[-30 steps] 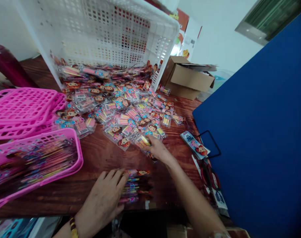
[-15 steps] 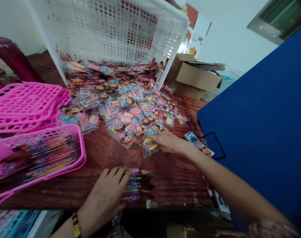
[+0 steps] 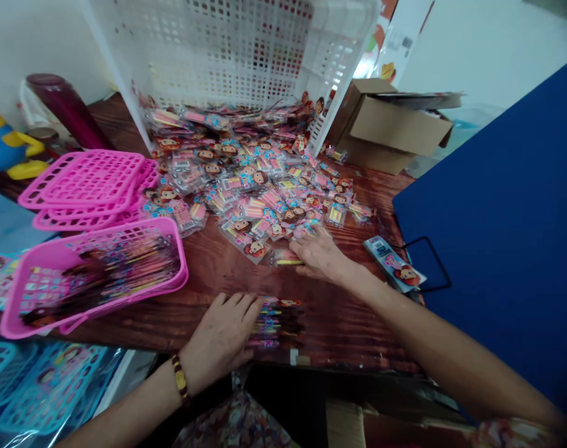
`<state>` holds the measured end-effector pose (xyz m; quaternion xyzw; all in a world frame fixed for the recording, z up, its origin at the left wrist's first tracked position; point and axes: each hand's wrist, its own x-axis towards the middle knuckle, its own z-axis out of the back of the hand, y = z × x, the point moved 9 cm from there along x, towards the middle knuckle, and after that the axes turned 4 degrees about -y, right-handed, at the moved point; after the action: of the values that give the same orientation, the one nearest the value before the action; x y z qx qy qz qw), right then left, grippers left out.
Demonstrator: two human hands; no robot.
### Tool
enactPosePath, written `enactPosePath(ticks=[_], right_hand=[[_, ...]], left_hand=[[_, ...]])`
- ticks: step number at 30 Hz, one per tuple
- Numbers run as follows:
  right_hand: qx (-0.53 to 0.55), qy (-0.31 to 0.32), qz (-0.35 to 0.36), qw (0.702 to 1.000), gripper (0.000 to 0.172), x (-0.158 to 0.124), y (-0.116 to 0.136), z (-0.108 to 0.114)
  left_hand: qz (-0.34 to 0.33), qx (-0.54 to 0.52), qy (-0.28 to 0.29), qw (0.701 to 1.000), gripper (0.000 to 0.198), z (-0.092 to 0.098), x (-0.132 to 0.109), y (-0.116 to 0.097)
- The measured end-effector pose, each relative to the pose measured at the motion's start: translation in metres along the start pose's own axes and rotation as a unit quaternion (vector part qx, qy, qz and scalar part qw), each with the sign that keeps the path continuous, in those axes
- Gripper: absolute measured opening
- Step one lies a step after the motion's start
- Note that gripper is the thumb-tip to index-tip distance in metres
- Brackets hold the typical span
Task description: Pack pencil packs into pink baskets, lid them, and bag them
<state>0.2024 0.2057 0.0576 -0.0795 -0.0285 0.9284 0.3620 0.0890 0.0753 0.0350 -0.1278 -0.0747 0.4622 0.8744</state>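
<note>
My left hand rests near the table's front edge, its fingers and thumb closed round the left end of a row of packets. They stand on edge, packed closely together. My right hand is at the near edge of a loose pile of packets, fingers bent down on a small clear packet with yellow pieces inside. Its fingertips are partly hidden, and the grip is blurred. Cartoon-figure heads and pink or yellow strips show in the piled packets. A pink basket to the left holds many packets on edge.
A white perforated crate lies tipped behind the pile. Pink baskets are stacked at left, near a dark red bottle. A cardboard box, a blue panel and a printed card pack are at right.
The camera view has shifted, so the scene sits further right and higher. My right hand has moved slightly left over the packet at the pile's edge. My left hand stays on the row.
</note>
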Motion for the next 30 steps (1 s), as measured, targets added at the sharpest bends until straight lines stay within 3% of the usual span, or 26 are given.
enactPosePath(ticks=[3, 7, 12, 15, 19, 23, 25, 28, 30], right_hand=[[0.084, -0.001, -0.053, 0.995, 0.036, 0.01, 0.032, 0.003], [0.178, 0.02, -0.064, 0.982, 0.043, 0.017, 0.072, -0.001], [0.345, 0.032, 0.025, 0.938, 0.036, 0.005, 0.081, -0.001], [0.387, 0.06, 0.079, 0.917, 0.04, -0.005, 0.084, 0.002], [0.363, 0.153, 0.072, 0.916, 0.075, -0.018, 0.101, -0.006], [0.249, 0.116, 0.012, 0.962, 0.114, -0.023, 0.119, -0.018], [0.186, 0.07, -0.028, 0.98, 0.112, -0.024, 0.123, -0.026], [0.151, 0.006, -0.06, 0.987, 0.084, -0.024, 0.124, -0.035], [0.158, -0.018, -0.056, 0.986, 0.075, -0.023, 0.123, -0.039]], left_hand=[[-0.004, 0.012, 0.002, 1.0, 0.072, -0.001, 0.0, -0.001], [-0.008, 0.027, -0.008, 1.0, 0.072, 0.0, 0.0, -0.004], [0.013, 0.042, -0.05, 0.998, 0.074, 0.009, -0.004, -0.003], [0.025, 0.04, -0.098, 0.994, 0.08, 0.016, -0.01, -0.002], [0.03, 0.037, -0.125, 0.991, 0.078, 0.015, -0.012, 0.002], [0.023, 0.024, -0.142, 0.989, 0.077, 0.011, -0.01, 0.005], [0.024, 0.012, -0.149, 0.988, 0.073, 0.01, -0.009, 0.006], [0.031, 0.008, -0.138, 0.99, 0.071, 0.009, -0.006, 0.009], [0.03, 0.012, -0.117, 0.993, 0.069, 0.008, -0.004, 0.011]])
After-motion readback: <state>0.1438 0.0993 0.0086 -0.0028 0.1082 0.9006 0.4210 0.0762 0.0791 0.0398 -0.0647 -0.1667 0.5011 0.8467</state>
